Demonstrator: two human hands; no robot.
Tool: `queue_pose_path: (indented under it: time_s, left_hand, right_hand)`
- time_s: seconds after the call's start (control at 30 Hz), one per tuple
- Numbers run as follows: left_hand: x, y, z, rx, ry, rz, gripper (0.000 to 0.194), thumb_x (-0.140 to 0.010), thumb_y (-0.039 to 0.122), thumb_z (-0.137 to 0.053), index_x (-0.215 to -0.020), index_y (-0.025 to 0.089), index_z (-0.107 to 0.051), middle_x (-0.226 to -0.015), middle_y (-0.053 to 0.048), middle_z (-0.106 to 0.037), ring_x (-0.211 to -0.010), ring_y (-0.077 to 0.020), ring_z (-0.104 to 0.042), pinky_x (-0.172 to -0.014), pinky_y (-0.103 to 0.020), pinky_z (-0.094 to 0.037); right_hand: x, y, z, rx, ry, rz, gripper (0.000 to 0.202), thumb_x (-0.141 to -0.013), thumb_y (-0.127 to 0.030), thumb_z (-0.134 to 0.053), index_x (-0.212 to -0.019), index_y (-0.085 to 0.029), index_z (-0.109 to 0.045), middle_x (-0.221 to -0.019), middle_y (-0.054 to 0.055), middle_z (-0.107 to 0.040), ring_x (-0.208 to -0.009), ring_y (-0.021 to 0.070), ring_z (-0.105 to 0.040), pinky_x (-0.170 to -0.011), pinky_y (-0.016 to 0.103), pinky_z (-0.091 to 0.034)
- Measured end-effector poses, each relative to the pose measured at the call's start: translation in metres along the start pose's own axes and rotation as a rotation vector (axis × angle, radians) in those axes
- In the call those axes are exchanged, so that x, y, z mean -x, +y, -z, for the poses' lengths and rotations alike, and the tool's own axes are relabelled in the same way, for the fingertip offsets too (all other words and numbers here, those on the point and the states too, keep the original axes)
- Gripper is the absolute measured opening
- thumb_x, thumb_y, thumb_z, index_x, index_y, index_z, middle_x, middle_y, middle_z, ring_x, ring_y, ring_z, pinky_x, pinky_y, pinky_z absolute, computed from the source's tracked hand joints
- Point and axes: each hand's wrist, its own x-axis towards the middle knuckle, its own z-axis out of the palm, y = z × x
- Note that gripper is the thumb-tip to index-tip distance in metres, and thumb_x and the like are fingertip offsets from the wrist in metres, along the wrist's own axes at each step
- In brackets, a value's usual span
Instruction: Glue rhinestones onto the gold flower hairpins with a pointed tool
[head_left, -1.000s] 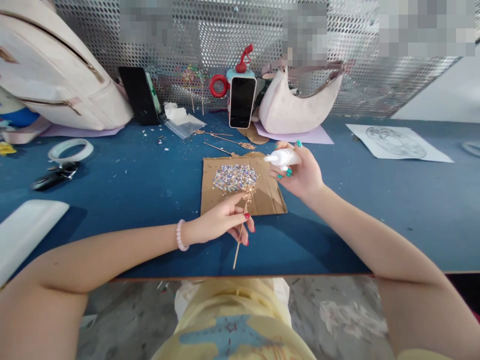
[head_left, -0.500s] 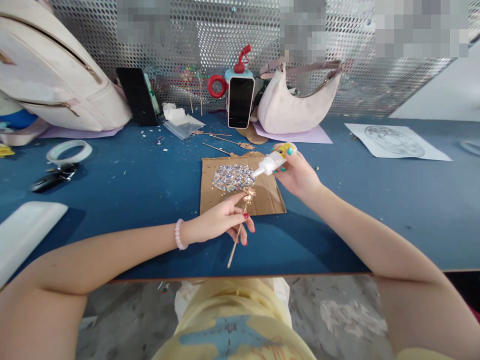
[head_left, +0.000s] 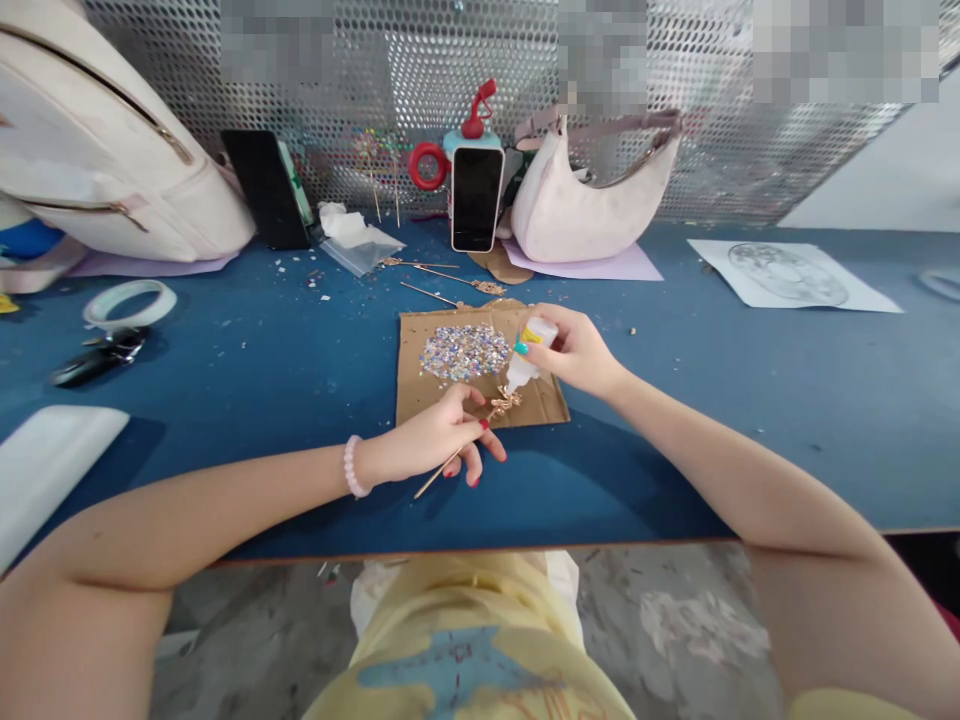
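My left hand (head_left: 450, 432) pinches a gold hairpin (head_left: 433, 480) by its stick, with the gold flower-like head toward the upper right, over the lower part of a cardboard piece (head_left: 415, 395). My right hand (head_left: 576, 352) is wrapped round a white glue bottle (head_left: 523, 370) with a yellow label, tilted nozzle down. The nozzle tip is at the ornament head; whether it touches cannot be told. A pile of shiny multicoloured bits (head_left: 465, 352) lies on the cardboard just beyond my left hand.
Several gold hairpins (head_left: 457, 281) lie behind the cardboard. Further back stand a phone (head_left: 477, 200), a black phone (head_left: 268, 190), a white handbag (head_left: 592, 215) and a backpack (head_left: 112, 150). Tape (head_left: 131, 304) sits at left, a printed sheet (head_left: 795, 277) at right.
The glue bottle has moved down to the hairpin head and tipped more steeply. The hairpin has turned, its stick end swinging left.
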Motion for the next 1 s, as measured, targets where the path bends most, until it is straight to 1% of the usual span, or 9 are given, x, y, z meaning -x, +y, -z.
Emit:
queue_pose_path:
  time_s: [0.13,0.27,0.43,0.5,0.63,0.73,0.83,0.93,1.0]
  left_hand:
    - [-0.001,-0.003,0.002,0.012,-0.011,-0.005,0.014,-0.103,0.011,-0.035,-0.105,0.024,-0.031,-0.079,0.002,-0.071,-0.041,-0.0065,-0.060,-0.035,-0.014,-0.034]
    - [-0.002,-0.005,0.003,0.036,-0.015,-0.016,0.016,-0.100,0.009,-0.038,-0.105,0.024,-0.034,-0.075,0.004,-0.068,-0.039,-0.0038,-0.052,-0.036,-0.013,-0.029]
    - [0.001,0.002,0.003,0.060,0.003,0.011,0.024,-0.099,0.009,-0.036,-0.119,0.021,-0.037,-0.074,0.003,-0.064,-0.036,-0.0027,-0.042,-0.037,-0.016,-0.024]
    - [0.003,0.005,0.002,0.060,0.020,0.030,0.028,-0.098,0.008,-0.034,-0.123,0.020,-0.037,-0.073,0.002,-0.063,-0.037,-0.0030,-0.041,-0.038,-0.017,-0.023]
    - [0.004,0.007,0.000,0.052,0.043,0.040,0.029,-0.099,0.007,-0.032,-0.125,0.018,-0.037,-0.074,0.002,-0.062,-0.039,-0.0031,-0.041,-0.041,-0.018,-0.025]
    - [0.004,0.006,-0.001,0.041,0.045,0.038,0.030,-0.100,0.008,-0.032,-0.127,0.019,-0.037,-0.075,0.002,-0.062,-0.040,-0.0028,-0.039,-0.041,-0.018,-0.023]
    - [0.005,0.006,-0.001,0.029,0.046,0.041,0.033,-0.100,0.009,-0.033,-0.132,0.018,-0.035,-0.076,0.002,-0.061,-0.041,-0.0031,-0.039,-0.042,-0.019,-0.023]
    - [0.005,0.006,0.000,0.022,0.046,0.041,0.038,-0.101,0.009,-0.034,-0.138,0.016,-0.035,-0.078,0.001,-0.062,-0.043,-0.0032,-0.040,-0.044,-0.019,-0.026]
    - [0.005,0.005,0.001,0.022,0.040,0.040,0.040,-0.101,0.010,-0.034,-0.141,0.016,-0.035,-0.080,0.000,-0.062,-0.044,-0.0033,-0.042,-0.045,-0.019,-0.028]
  right_hand:
    - [0.002,-0.003,-0.001,0.146,-0.034,0.073,0.023,-0.078,-0.039,-0.069,-0.080,-0.018,-0.059,-0.071,-0.003,-0.054,-0.059,0.0078,-0.042,-0.054,0.024,-0.035]
    - [0.003,-0.005,0.000,0.208,-0.047,0.117,0.020,-0.077,-0.036,-0.067,-0.080,-0.018,-0.060,-0.072,-0.003,-0.054,-0.058,0.0070,-0.041,-0.053,0.024,-0.033]
    - [0.004,-0.008,0.003,0.186,-0.084,0.135,0.021,-0.077,-0.038,-0.071,-0.079,-0.020,-0.060,-0.073,-0.002,-0.056,-0.059,0.0081,-0.042,-0.053,0.026,-0.033]
    - [0.003,-0.008,0.003,0.150,-0.058,0.130,0.024,-0.077,-0.042,-0.072,-0.078,-0.020,-0.060,-0.073,-0.002,-0.057,-0.061,0.0091,-0.044,-0.055,0.027,-0.034]
    - [0.001,-0.004,0.004,0.043,0.075,0.071,0.034,-0.078,-0.051,-0.072,-0.073,-0.021,-0.057,-0.068,-0.002,-0.054,-0.061,0.0103,-0.043,-0.055,0.027,-0.035]
    - [-0.001,-0.001,0.005,-0.035,0.143,0.035,0.037,-0.078,-0.054,-0.072,-0.073,-0.022,-0.055,-0.064,-0.003,-0.052,-0.059,0.0110,-0.044,-0.054,0.027,-0.035]
    - [-0.001,0.001,0.005,-0.037,0.141,0.037,0.033,-0.077,-0.049,-0.073,-0.073,-0.021,-0.056,-0.066,-0.002,-0.052,-0.059,0.0110,-0.044,-0.053,0.026,-0.035]
    - [0.000,0.000,0.005,0.028,0.094,0.053,0.025,-0.077,-0.041,-0.070,-0.073,-0.020,-0.056,-0.068,-0.002,-0.052,-0.059,0.0101,-0.043,-0.053,0.026,-0.033]
    - [0.002,-0.002,0.004,0.090,0.057,0.072,0.021,-0.077,-0.038,-0.068,-0.074,-0.020,-0.057,-0.068,-0.002,-0.053,-0.059,0.0094,-0.041,-0.053,0.026,-0.033]
